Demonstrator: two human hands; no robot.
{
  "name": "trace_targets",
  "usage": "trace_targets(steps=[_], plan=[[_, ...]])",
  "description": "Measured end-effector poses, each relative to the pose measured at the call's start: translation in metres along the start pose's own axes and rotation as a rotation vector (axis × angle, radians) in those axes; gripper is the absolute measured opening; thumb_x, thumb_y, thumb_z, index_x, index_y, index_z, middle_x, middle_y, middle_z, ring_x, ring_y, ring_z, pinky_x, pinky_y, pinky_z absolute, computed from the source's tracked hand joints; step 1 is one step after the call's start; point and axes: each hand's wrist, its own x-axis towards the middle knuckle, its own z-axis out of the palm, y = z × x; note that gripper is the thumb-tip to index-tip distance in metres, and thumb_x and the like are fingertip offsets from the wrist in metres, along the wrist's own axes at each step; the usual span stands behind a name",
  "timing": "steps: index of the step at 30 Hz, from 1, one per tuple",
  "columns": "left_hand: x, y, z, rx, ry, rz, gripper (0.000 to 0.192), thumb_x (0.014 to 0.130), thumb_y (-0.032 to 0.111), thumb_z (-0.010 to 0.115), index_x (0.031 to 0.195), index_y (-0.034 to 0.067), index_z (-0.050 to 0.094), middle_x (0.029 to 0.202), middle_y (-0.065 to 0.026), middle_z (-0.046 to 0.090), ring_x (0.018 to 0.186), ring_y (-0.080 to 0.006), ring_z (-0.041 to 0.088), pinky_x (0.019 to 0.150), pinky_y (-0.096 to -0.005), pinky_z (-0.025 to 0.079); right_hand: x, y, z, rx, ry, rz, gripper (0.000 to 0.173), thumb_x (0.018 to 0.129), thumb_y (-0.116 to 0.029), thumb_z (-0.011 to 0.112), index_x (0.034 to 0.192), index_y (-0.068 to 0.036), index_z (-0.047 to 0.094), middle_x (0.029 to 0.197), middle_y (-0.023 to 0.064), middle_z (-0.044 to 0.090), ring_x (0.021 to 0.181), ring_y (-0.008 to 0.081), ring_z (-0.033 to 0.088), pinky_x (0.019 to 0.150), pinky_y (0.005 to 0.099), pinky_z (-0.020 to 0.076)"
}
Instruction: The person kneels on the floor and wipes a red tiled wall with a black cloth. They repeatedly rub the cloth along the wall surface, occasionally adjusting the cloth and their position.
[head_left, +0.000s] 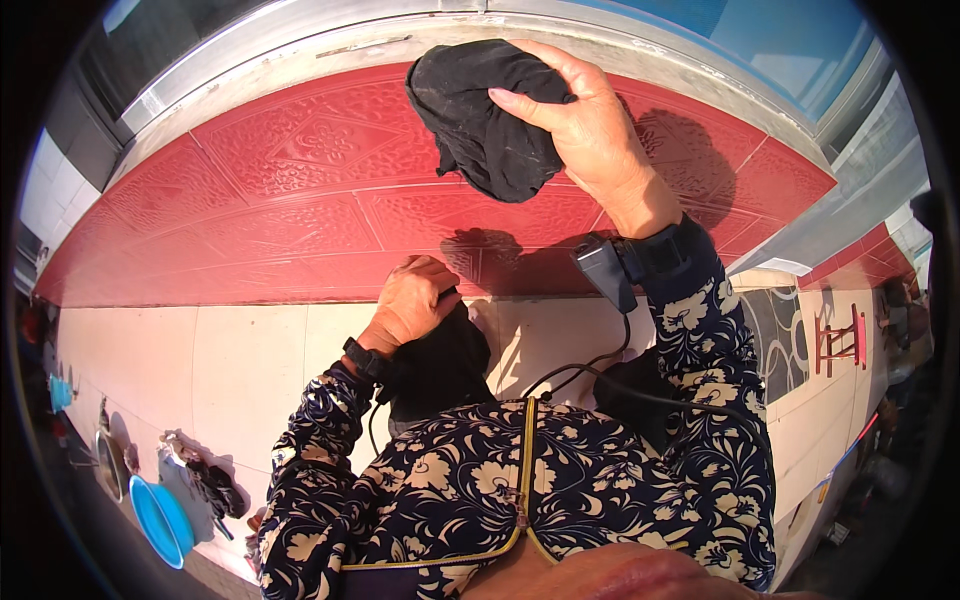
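My right hand (589, 124) grips a bunched black cloth (491, 124), thumb across its front. It is raised before the upper part of a wall of embossed red tiles (300, 202), below a pale window sill (360, 46). Whether the cloth touches the tiles or sill cannot be told. Lower down, my left hand (412, 300) is curled over the knee of my black trousers (442, 360). Its fingertips are hidden, so whether it pinches some dark fabric is unclear. A dark device with a cable (604, 270) is strapped at my right wrist.
Pale floor tiles (247, 352) run along the wall's foot. At the lower left are a blue basin (161, 521), a metal pan (110, 465) and dark cloths (214, 487). A small red stool (840, 341) stands at right beside a patterned mat (776, 345). A translucent sheet (832, 187) hangs nearby.
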Motion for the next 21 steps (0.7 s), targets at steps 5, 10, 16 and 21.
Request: trace_targets(steps=[5,10,16,21], plan=[[0.001,0.0,0.004,0.027,-0.013,-0.013,0.017,0.081,0.021,0.075,0.09,0.007,0.07,0.094,-0.01,0.071,0.102,-0.031,0.065,0.096,-0.0443,0.049,-0.043,0.007,-0.052,0.761,0.119,0.337,0.038,0.095,-0.007,0.073,0.131,0.001,0.065,0.121,0.0106,0.073,0.107,0.0203,0.071,0.097,0.0329,0.0564],[0.003,0.002,0.004,0.035,-0.035,-0.009,0.018,0.08,0.017,0.076,0.093,0.007,0.071,0.096,-0.0111,0.071,0.101,-0.0333,0.065,0.095,-0.0444,0.05,-0.066,0.013,-0.068,0.568,0.256,0.318,0.033,0.097,-0.009,0.07,0.128,0.002,0.066,0.122,0.0096,0.072,0.109,0.0214,0.07,0.097,0.0352,0.0565],[0.002,0.002,0.002,0.035,-0.052,-0.018,0.019,0.079,0.016,0.077,0.094,0.006,0.071,0.097,-0.011,0.071,0.102,-0.0336,0.065,0.095,-0.0451,0.051,-0.067,0.009,-0.097,0.582,0.292,0.289,0.031,0.099,-0.015,0.071,0.125,0.002,0.068,0.116,0.0074,0.073,0.104,0.0186,0.07,0.094,0.0336,0.0565],[-0.001,-0.001,0.0,0.034,-0.013,-0.022,0.018,0.079,0.018,0.077,0.092,0.007,0.072,0.094,-0.009,0.071,0.101,-0.0319,0.065,0.096,-0.0439,0.049,-0.015,-0.002,-0.18,-0.208,0.294,-0.018,0.027,0.098,-0.008,0.069,0.125,-0.002,0.069,0.111,0.005,0.074,0.1,0.0126,0.068,0.089,0.0287,0.0543]])
